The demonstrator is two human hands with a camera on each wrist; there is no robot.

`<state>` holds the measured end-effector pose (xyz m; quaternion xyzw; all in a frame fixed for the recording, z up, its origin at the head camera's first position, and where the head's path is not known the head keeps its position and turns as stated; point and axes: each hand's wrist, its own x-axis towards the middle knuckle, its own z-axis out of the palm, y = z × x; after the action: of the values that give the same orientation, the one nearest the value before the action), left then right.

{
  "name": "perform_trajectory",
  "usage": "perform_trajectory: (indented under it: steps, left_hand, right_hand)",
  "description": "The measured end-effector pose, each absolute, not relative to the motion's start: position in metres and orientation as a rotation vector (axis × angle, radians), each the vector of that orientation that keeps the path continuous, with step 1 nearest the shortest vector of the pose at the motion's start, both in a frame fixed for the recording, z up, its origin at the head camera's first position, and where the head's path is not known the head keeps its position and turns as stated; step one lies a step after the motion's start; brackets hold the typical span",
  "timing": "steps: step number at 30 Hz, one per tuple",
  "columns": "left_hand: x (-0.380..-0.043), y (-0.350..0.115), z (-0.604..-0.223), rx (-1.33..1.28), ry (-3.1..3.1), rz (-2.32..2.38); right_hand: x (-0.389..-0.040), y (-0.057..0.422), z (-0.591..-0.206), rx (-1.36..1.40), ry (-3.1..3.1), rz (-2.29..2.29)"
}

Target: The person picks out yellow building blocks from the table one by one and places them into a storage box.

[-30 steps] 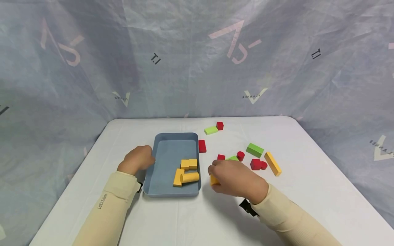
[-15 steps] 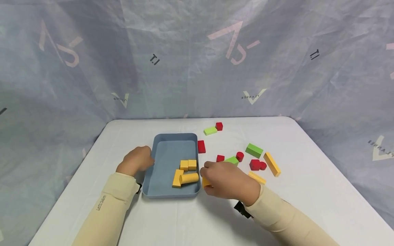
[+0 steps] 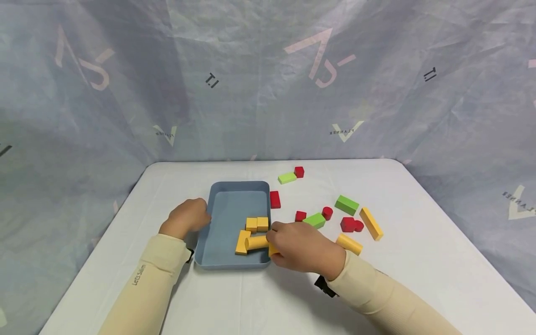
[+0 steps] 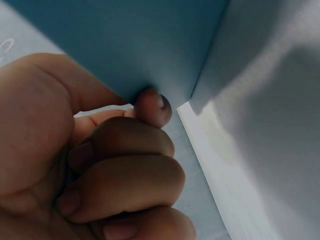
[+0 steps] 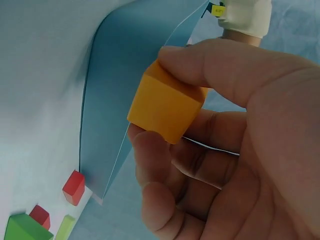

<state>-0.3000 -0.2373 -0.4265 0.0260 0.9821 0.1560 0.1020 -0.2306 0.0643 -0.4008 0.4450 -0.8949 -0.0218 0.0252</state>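
Note:
Between thumb and fingers, my right hand [image 3: 303, 246] pinches a yellow block [image 5: 165, 105] with flat faces, at the right wall of the blue-grey tray [image 3: 234, 209]. In the head view the hand covers most of that block. My left hand [image 3: 188, 217] grips the tray's left rim; the left wrist view shows thumb and index finger on the tray wall [image 4: 125, 45], the other fingers curled. Inside the tray lie two yellow cubes [image 3: 257, 224], a flat yellow block [image 3: 242, 242] and a yellow cylinder [image 3: 256, 242] leaning across it.
Right of the tray are a red block [image 3: 275, 199], a green block [image 3: 314, 221], another green block [image 3: 346, 205], a red hexagonal block [image 3: 347, 224], a long yellow block [image 3: 371, 223] and a yellow cylinder [image 3: 349, 244]. A light green block [image 3: 287, 177] lies farther back.
My right hand has moved left with the yellow block, up to the tray's right wall. The yellow cylinder on the table has come into view behind it. My left hand stays put.

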Motion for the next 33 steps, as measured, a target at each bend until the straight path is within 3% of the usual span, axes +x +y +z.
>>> perform_trajectory:
  steps: [33]
  left_hand:
    - [-0.301, -0.238, -0.427, 0.076, 2.890, 0.448]
  right_hand:
    - [-0.234, 0.043, -0.407, 1.393, -2.745, -0.111]
